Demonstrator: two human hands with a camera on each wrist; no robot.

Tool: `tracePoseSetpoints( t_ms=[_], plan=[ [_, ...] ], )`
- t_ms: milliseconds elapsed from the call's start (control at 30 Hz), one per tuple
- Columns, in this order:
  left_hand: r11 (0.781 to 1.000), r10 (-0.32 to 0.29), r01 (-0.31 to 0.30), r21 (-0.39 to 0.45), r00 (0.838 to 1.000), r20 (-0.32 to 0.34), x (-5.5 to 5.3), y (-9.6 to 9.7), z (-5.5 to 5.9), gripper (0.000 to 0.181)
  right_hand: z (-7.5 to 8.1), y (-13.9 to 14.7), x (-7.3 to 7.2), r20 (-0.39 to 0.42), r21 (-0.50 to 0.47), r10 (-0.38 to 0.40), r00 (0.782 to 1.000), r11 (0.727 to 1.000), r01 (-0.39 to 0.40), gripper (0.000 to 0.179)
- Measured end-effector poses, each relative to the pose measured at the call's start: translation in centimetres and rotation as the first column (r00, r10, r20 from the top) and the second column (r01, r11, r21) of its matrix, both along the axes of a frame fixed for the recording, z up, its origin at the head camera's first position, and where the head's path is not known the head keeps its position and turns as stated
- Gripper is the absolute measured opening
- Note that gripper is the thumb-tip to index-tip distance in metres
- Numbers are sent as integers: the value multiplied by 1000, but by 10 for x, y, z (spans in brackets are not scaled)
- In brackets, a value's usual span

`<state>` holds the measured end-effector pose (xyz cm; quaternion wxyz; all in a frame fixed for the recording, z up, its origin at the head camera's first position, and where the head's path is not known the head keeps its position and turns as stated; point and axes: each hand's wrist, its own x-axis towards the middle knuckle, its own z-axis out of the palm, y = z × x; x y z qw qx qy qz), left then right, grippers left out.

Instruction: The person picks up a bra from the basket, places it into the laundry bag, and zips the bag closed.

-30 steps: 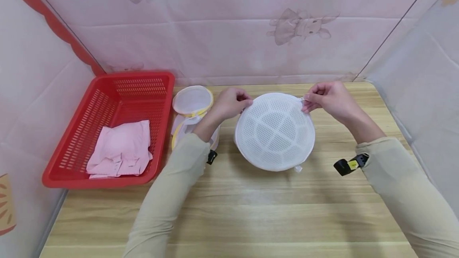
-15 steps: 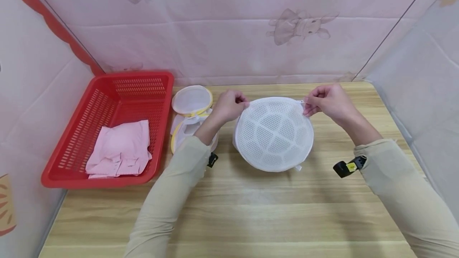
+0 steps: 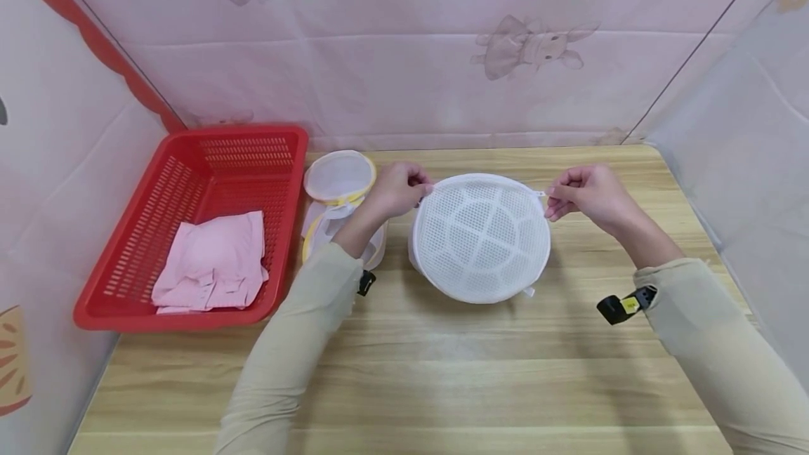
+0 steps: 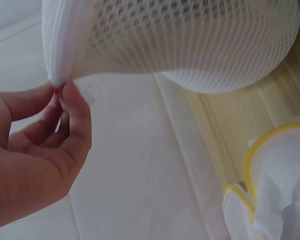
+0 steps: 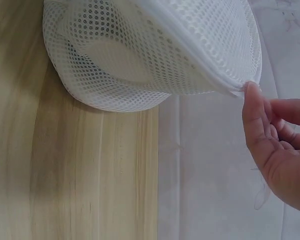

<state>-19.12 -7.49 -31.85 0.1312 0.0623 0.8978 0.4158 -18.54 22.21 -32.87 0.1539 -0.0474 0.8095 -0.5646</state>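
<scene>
Hands (image 3: 395, 192) (image 3: 590, 196) pinching mesh bag (image 3: 482, 239), yellow-rimmed pouch (image 3: 325, 230) partly hidden

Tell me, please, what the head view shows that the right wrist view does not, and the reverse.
Only the head view: the left hand, the red basket with folded pink cloth in it, and yellow-edged mesh items beside it.
Only the right wrist view: a pale oval patch on or behind the mesh side; I cannot tell which.
Both: the right hand at the edge of the white mesh bag, and the wooden tabletop.
</scene>
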Motion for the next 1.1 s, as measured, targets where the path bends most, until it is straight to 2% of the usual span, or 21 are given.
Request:
tracePoseSetpoints(
  t_ms=[133,367,567,700,833,1100],
  plan=[
    [999,-44,44,12,999,25,-1,0,2,11,4,-2,0,-32,-21,33,999,999,-34,16],
    [998,-60,61,-8,997,45,-4,2,4,14,11,-12,-2,-70,-6,-8,998,1000,7,17],
    [993,-99,100,-57,995,22,-7,8,9,15,19,-23,-5,-123,-26,-22,992,999,19,15],
    [992,-121,121,-40,993,9,-9,12,12,13,21,-26,-9,-144,-19,-24,989,1000,21,14],
    [994,-107,107,-26,994,-6,-9,14,10,10,19,-26,-10,-149,-12,-35,988,999,34,14],
    [997,-42,38,-71,998,-54,-9,17,4,10,18,-26,-12,-126,49,-72,989,996,79,15]
  ],
)
